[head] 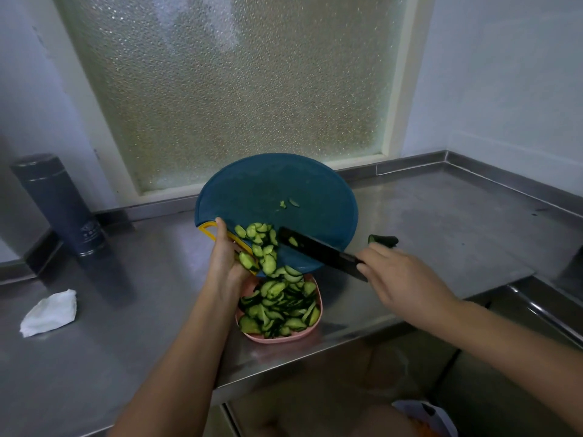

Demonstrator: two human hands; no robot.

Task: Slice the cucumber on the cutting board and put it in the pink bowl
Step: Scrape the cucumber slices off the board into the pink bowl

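The left hand [225, 263] grips the tilted blue cutting board [271, 190] by its yellow edge, above the pink bowl [274, 339] near the counter's [426, 222] front. The right hand [400, 275] is closed round the black knife [312, 249], blade against the cucumber slices [277, 307]. The bowl looks heaped, so I'd worry that fast-sliding slices spill over its rim

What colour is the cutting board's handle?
Yellow handle, on a teal cutting board; head view.
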